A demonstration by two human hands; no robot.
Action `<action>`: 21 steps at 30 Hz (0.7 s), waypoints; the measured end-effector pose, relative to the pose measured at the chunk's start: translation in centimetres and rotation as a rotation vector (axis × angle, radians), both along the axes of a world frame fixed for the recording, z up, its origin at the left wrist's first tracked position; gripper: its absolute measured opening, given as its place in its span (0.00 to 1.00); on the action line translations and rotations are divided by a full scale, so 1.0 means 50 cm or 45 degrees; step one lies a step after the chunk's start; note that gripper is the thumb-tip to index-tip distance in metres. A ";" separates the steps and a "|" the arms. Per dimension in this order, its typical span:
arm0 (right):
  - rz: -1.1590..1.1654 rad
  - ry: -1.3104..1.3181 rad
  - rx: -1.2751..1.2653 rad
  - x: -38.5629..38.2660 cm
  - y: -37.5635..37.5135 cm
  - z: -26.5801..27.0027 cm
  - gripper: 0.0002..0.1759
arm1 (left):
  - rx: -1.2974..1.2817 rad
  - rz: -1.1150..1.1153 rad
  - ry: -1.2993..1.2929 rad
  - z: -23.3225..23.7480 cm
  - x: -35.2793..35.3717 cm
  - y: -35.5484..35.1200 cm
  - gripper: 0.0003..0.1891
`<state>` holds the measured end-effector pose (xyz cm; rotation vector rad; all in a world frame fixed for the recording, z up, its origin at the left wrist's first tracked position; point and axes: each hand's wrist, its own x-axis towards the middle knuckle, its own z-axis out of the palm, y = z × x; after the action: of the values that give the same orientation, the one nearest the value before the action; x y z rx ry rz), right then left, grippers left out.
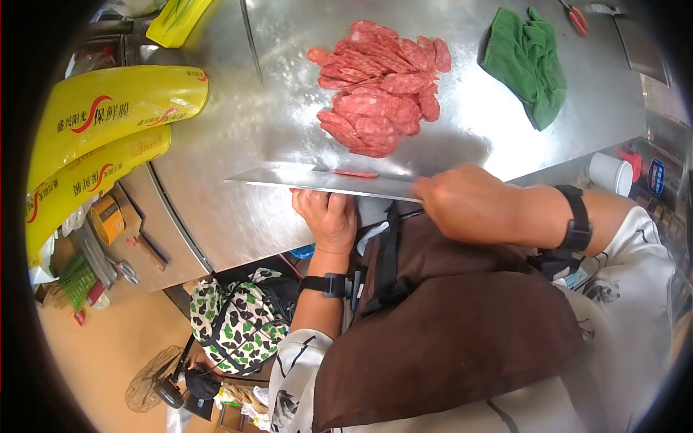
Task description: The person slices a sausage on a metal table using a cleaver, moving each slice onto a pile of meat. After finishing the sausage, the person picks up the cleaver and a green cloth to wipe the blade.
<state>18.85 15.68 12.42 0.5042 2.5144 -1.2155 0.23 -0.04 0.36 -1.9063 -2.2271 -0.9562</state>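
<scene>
My right hand (462, 202) is closed round the handle end of a large kitchen knife (289, 176), whose long blade reaches leftward above the steel table's near edge. One thin red sausage slice (355, 174) clings to the blade. Just on the near side of the blade is my left hand (325, 215), its fingers curled; a speck of red shows at a fingertip, but what they press on is hidden. Beyond the knife lies a loose heap of sausage slices (382, 86), reddish with pale flecks of fat.
A crumpled green cloth (527, 65) lies right of the heap, with red-handled scissors (576, 18) behind it. Yellow cling film packages (123, 105) stand at the left, near a cleaver (137, 224) and metal scissors (127, 271). The steel table (224, 231) has a seam at left.
</scene>
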 end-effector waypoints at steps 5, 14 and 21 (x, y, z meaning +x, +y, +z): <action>-0.024 -0.191 0.007 0.013 0.000 0.018 0.03 | -0.005 -0.017 0.010 -0.001 0.000 -0.005 0.20; -0.004 0.039 0.044 -0.043 -0.005 -0.041 0.06 | -0.011 -0.001 0.031 -0.004 0.002 -0.007 0.20; -0.025 -0.057 0.045 -0.014 -0.012 -0.030 0.06 | 0.014 0.009 -0.031 -0.010 0.001 -0.008 0.20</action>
<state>18.15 15.07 10.90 0.5600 2.5028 -1.1562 0.30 -0.42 -0.13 -1.8914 -2.2348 -0.9942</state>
